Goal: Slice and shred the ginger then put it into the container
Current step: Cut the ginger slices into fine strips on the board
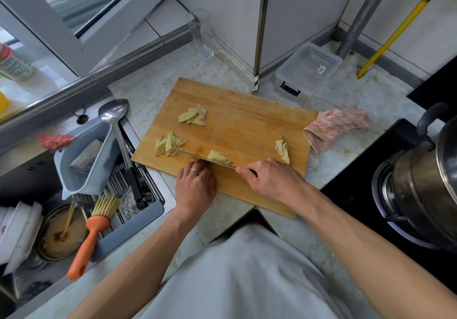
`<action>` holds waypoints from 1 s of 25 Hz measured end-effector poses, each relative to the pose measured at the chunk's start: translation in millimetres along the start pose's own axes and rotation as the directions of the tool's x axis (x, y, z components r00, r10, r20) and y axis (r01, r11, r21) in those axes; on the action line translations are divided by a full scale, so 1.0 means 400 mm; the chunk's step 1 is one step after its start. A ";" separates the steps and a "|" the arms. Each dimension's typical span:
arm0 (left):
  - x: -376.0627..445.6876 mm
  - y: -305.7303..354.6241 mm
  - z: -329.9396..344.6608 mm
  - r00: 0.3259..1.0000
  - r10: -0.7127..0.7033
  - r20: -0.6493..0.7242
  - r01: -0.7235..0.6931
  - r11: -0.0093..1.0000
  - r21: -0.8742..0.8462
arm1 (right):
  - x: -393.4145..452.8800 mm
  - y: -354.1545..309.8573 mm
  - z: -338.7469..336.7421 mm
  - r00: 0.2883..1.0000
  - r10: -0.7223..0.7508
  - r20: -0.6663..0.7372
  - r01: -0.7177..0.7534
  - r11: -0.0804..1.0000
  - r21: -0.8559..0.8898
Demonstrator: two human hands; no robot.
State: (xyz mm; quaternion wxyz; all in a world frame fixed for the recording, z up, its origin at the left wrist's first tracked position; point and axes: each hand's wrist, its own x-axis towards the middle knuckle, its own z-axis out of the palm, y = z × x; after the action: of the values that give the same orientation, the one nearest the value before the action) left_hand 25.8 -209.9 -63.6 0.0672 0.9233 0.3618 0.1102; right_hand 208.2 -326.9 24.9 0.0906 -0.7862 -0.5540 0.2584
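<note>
Head view: a knife (210, 161) is gripped by the right hand (269, 180), left hand (195, 185) fingers curled onto a ginger stack (218, 157) on the cutting board (247, 125). Shreds (168, 144) and slices (194, 117) are left further up; the lidded container (309, 67) is parked on the desk behind.
</note>
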 end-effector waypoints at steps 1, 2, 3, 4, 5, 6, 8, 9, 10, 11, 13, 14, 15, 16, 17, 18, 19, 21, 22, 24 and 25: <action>0.000 0.000 0.000 1.000 0.001 -0.003 -0.001 1.000 0.001 | 0.000 0.000 0.000 1.000 0.001 -0.001 -0.001 1.000 0.004; -0.001 0.000 0.000 1.000 0.002 -0.005 -0.002 1.000 0.000 | -0.002 0.001 0.002 1.000 0.002 -0.001 -0.002 1.000 0.010; -0.001 0.001 0.000 1.000 0.005 -0.007 -0.005 1.000 -0.002 | -0.005 0.002 0.004 1.000 0.006 -0.001 -0.006 1.000 0.015; -0.002 0.002 0.000 1.000 0.006 -0.008 -0.006 1.000 -0.004 | -0.008 0.002 0.006 1.000 0.013 -0.001 -0.013 1.000 0.022; -0.002 0.002 0.001 1.000 0.004 -0.011 -0.004 1.000 -0.003 | -0.010 0.002 0.007 1.000 0.017 -0.004 -0.017 1.000 0.026; -0.003 0.001 0.002 1.000 0.001 -0.014 -0.001 1.000 -0.002 | -0.012 0.002 0.009 1.000 0.018 -0.010 -0.017 0.999 0.028; -0.003 -0.001 0.005 1.000 0.004 -0.018 -0.004 1.000 -0.006 | -0.014 0.002 0.012 1.000 0.013 -0.019 -0.012 1.000 0.026; -0.003 -0.002 0.006 1.000 0.009 -0.020 -0.009 1.000 -0.007 | -0.014 0.003 0.013 1.000 0.010 -0.021 -0.010 1.000 0.025; -0.004 -0.002 0.008 1.000 0.011 -0.021 -0.012 1.000 -0.006 | -0.013 0.006 0.014 1.000 0.009 -0.021 -0.009 1.000 0.027; -0.004 -0.002 0.008 1.000 0.012 -0.024 -0.012 1.000 -0.004 | -0.012 0.008 0.015 1.000 0.008 -0.023 -0.008 1.000 0.029; -0.004 -0.003 0.008 0.999 0.012 -0.030 -0.013 1.000 -0.003 | -0.011 0.011 0.017 1.000 0.006 -0.025 -0.005 0.999 0.032; -0.004 -0.004 0.009 1.000 0.013 -0.028 -0.013 1.000 -0.004 | -0.012 0.012 0.018 1.000 0.005 -0.026 -0.004 0.999 0.032; -0.004 -0.004 0.010 1.000 0.012 -0.026 -0.013 1.000 -0.005 | -0.011 0.014 0.018 1.000 0.005 -0.024 -0.004 0.999 0.032; -0.003 -0.003 0.010 1.000 0.010 -0.023 -0.011 1.000 -0.006 | -0.011 0.014 0.020 1.000 0.006 -0.023 -0.006 0.999 0.034; -0.003 -0.003 0.010 1.000 0.007 -0.020 -0.007 1.000 -0.008 | -0.009 0.014 0.020 1.000 0.007 -0.021 -0.007 0.999 0.039; -0.003 -0.004 0.010 1.000 0.005 -0.018 -0.005 1.000 -0.011 | -0.007 0.015 0.021 1.000 0.007 -0.021 -0.006 0.999 0.046; -0.004 -0.004 0.010 1.000 0.005 -0.017 -0.005 1.000 -0.012 | -0.007 0.014 0.020 1.000 0.005 -0.020 -0.004 0.999 0.050; -0.005 -0.003 0.009 1.000 0.004 -0.013 -0.005 1.000 -0.015 | -0.008 0.011 0.016 1.000 0.003 -0.015 -0.002 0.999 0.052; -0.004 -0.003 0.008 1.000 0.004 -0.012 -0.004 1.000 -0.018 | -0.008 0.009 0.012 1.000 0.000 -0.009 0.000 0.999 0.047; -0.004 -0.002 0.006 1.000 0.006 -0.016 -0.006 1.000 -0.024 | -0.007 0.004 0.008 1.000 -0.017 0.001 0.017 1.000 0.008; -0.004 -0.002 0.005 1.000 0.008 -0.021 -0.008 1.000 -0.023 | -0.005 0.002 0.008 1.000 -0.028 0.001 0.028 0.999 -0.016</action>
State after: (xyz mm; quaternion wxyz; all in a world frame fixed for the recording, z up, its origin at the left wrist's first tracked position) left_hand 24.7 -210.5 -65.8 0.0737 0.9227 0.3574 0.1240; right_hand 206.9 -329.5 22.5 0.0874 -0.7790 -0.5670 0.2530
